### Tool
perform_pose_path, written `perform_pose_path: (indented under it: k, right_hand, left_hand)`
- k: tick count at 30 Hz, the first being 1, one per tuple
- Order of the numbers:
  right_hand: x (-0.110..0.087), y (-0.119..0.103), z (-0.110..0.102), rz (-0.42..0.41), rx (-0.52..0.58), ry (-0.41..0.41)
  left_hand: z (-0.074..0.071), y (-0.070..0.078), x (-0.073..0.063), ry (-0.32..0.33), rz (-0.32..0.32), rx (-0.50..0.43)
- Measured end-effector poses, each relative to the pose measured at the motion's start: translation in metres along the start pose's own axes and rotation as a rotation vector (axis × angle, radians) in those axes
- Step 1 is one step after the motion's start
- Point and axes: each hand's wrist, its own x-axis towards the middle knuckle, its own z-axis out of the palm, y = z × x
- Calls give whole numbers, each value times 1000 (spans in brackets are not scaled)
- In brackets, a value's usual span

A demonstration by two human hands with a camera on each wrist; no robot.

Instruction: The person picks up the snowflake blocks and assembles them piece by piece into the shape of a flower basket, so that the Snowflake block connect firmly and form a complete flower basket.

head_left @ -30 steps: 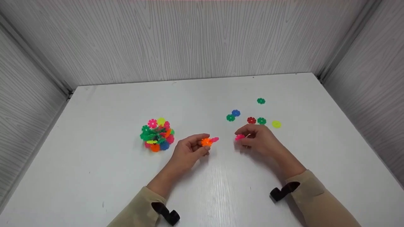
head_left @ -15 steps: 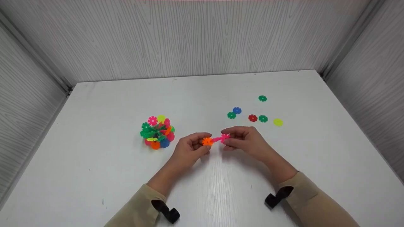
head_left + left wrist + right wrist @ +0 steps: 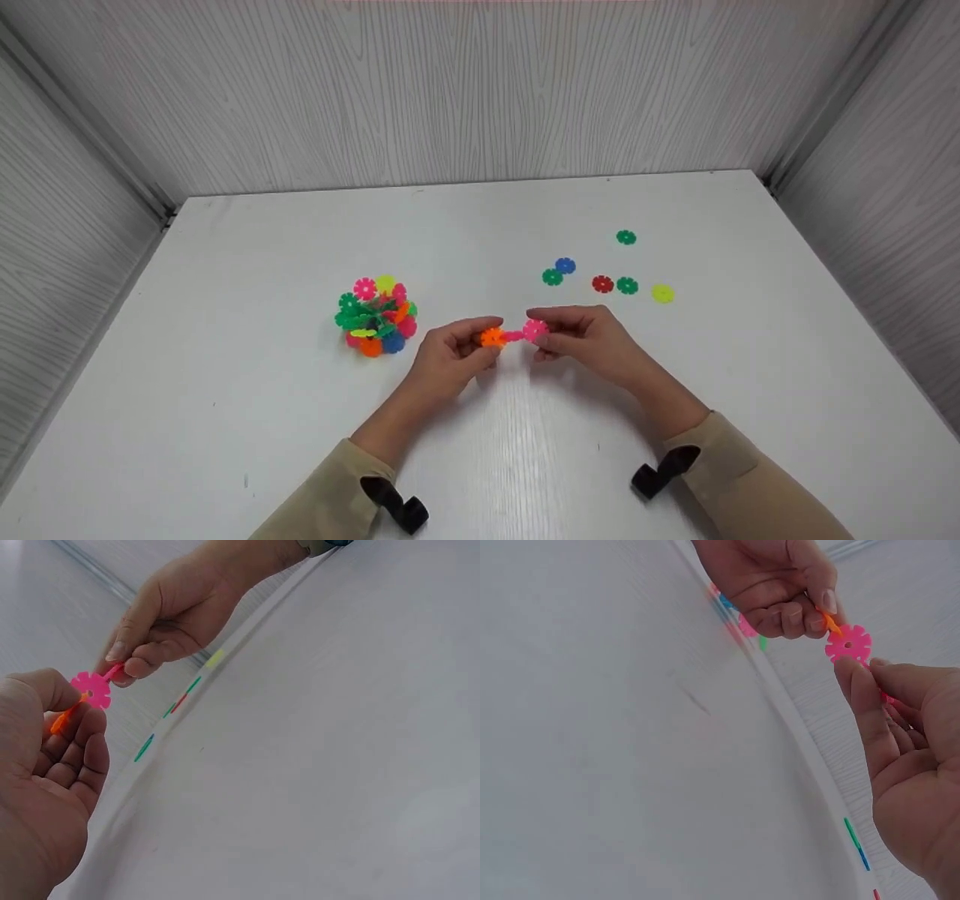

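My left hand pinches an orange notched disc between thumb and fingers. A pink notched disc, seen edge-on from the head, joins it at an angle. At the right end, my right hand pinches a second pink disc, which meets the middle one rim to rim. In the right wrist view the middle pink disc shows face-on between both hands, with the orange disc at its upper left. The three discs form a short row held above the table.
A ball-like cluster of many-coloured discs sits left of my left hand. Beyond my right hand lie loose discs: a blue one, a red one, a yellow one and several green ones. Wood-grain panels enclose the white table.
My right hand has moved left, bringing its pink disc up against the middle pink disc. The left hand has stayed nearly still with the orange disc.
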Motion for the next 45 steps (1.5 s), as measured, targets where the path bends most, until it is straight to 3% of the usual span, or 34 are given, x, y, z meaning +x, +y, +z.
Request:
perform_pose_path:
  k: [5,14,24,27,31,35,38,45]
  right_hand:
    - [-1,-1,0,0,-86,9]
    - [-1,-4,2,-36,-60,-1]
    - [2,-5,1,-20,-83,12]
    - [3,-4,-10,-24,-133,66]
    - [4,1,-40,-17,-203,249]
    - [4,7,-74,44,-266,404]
    - [6,12,-90,101,-323,428]
    - [18,21,-101,227,-393,357]
  left_hand:
    - [0,1,-1,-18,19,6]
    - [0,5,-3,-73,29,16]
    - [1,3,1,-31,75,-27]
    - [1,3,1,16,52,-26]
    - [-1,2,2,64,25,-31]
    - [-2,1,3,86,11,-56]
    - [-1,1,3,95,-10,-65]
    - [0,-1,2,95,-49,-80]
